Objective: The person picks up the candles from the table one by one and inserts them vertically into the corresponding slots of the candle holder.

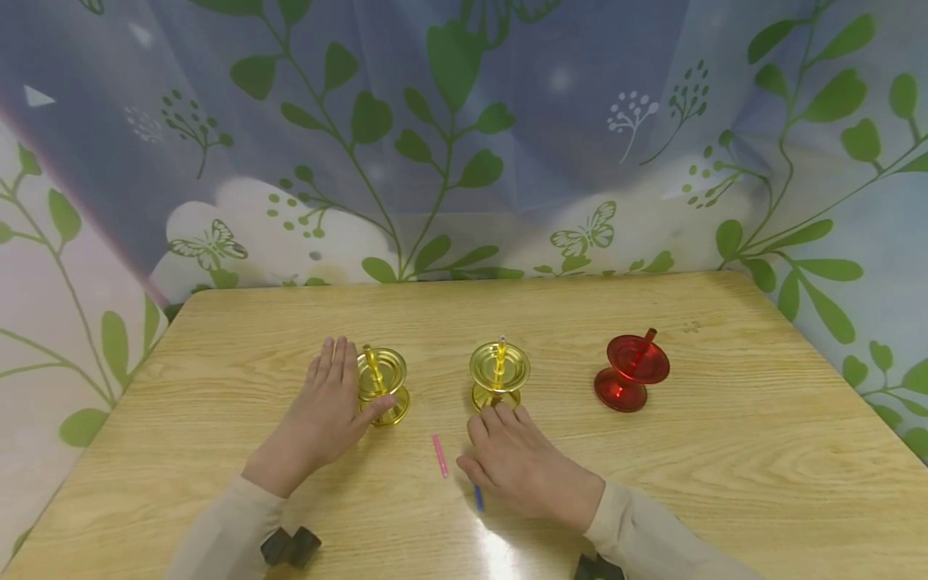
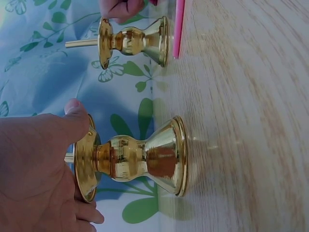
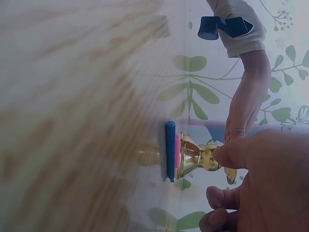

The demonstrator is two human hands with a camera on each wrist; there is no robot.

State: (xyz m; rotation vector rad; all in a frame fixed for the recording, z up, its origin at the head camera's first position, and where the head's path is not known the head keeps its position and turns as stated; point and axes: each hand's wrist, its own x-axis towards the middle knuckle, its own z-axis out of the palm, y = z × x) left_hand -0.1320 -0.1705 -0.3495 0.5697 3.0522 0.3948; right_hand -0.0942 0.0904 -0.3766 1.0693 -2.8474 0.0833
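My left hand (image 1: 325,412) is beside the left gold candle holder (image 1: 394,369), its fingers straight along the holder's far left side and its thumb stretched across the front. In the left wrist view the thumb lies at the rim of that holder's dish (image 2: 86,166). A middle gold candle holder (image 1: 516,372) stands upright just beyond my right hand (image 1: 518,466). That hand's fingers are loosely bent and hold nothing, hovering over a slim blue stick (image 1: 478,498) that it partly covers. A slim pink stick (image 1: 439,456) lies on the table between the hands.
To the right, a red candle holder (image 1: 620,391) stands on the wooden table (image 1: 761,451). Behind the table hangs a leaf-patterned curtain (image 1: 551,145). Dark wrist mounts (image 1: 290,548) sit at both sleeves.
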